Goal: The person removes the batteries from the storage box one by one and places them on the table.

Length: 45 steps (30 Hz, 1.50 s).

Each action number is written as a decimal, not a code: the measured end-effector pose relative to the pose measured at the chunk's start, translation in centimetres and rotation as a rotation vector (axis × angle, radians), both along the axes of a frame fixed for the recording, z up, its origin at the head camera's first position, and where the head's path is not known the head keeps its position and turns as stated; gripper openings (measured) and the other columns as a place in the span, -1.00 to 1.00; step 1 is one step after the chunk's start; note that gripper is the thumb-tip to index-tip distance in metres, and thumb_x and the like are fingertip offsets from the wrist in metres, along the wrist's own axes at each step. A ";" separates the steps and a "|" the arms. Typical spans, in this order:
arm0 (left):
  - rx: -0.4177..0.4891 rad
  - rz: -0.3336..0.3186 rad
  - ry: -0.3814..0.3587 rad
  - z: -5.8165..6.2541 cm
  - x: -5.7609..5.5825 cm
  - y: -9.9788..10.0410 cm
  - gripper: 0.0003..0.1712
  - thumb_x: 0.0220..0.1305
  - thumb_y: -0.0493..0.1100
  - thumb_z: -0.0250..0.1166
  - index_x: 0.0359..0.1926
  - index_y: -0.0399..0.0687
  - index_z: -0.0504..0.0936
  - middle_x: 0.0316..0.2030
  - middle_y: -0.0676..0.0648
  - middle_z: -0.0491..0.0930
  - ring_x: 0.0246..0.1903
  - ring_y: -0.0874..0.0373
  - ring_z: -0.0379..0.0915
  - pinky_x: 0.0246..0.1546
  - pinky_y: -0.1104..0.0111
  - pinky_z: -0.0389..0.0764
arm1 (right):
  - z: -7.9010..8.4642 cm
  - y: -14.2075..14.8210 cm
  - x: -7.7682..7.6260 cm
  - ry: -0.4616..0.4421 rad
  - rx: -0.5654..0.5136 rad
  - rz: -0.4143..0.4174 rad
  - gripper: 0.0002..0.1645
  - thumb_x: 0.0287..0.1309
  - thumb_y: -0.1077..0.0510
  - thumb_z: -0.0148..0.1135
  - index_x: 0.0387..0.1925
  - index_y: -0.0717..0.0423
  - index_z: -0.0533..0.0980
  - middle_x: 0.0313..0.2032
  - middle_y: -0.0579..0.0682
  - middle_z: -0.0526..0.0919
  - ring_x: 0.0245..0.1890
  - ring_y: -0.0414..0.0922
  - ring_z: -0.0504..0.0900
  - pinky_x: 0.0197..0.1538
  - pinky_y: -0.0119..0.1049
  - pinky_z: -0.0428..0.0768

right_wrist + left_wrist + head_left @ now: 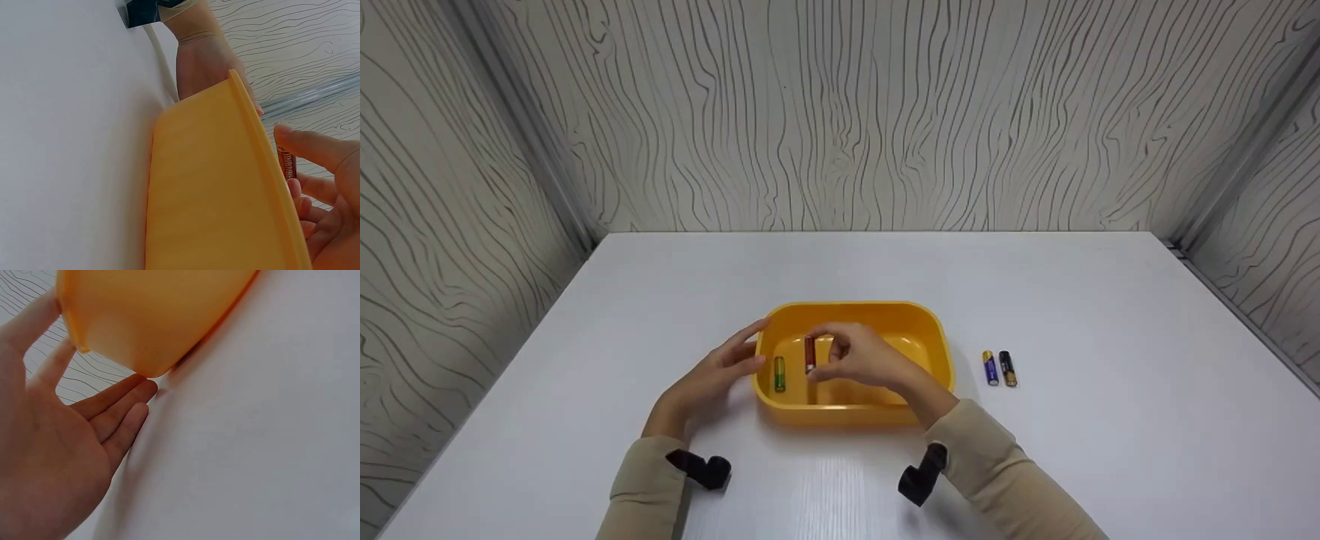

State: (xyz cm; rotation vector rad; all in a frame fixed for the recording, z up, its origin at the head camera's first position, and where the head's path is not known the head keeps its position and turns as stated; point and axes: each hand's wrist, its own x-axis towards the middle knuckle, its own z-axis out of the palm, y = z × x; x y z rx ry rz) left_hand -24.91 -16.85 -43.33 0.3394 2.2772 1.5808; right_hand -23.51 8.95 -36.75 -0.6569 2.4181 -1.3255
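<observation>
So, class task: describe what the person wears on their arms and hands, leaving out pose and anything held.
Both arms are covered by long beige sleeves that end at the wrists. Under each wrist sits a small black device: one beside the left sleeve, one beside the right sleeve. The left hand and right hand are bare, with no gloves; no rings or watches are visible.

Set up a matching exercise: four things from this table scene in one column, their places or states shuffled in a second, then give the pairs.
1. red battery
2. green battery
3. blue battery
4. left hand

A. lying inside the yellow tray
B. fingers straight, against the tray's outer wall
C. on the table right of the tray, beside a black battery
D. pinched by the right hand over the tray

Pairs: 1-D, 2-A, 3-C, 4-B
</observation>
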 end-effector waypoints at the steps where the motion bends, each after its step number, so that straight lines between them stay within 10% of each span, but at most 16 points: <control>1: 0.000 0.000 0.002 0.0 0.0 0.0 -0.32 0.37 0.09 0.13 0.45 0.46 0.11 0.43 -0.21 0.24 0.45 -0.18 0.12 0.43 -0.32 -0.11 | 0.0 0.1 0.0 0.007 -0.004 0.006 -0.34 0.00 0.15 0.45 0.16 0.21 0.47 -0.56 -0.13 0.40 -0.52 -0.21 0.34 -0.41 -0.46 0.35; 45: 0.020 -0.032 0.013 0.1 0.0 -0.1 -0.32 0.39 0.05 0.11 0.46 0.43 0.10 0.45 -0.20 0.21 0.47 -0.19 0.07 0.43 -0.33 -0.12 | 0.2 7.4 0.8 0.010 -0.138 -0.085 -0.24 0.02 0.10 0.44 0.26 0.21 0.39 -0.48 -0.17 0.44 -0.49 -0.31 0.35 -0.42 -0.54 0.36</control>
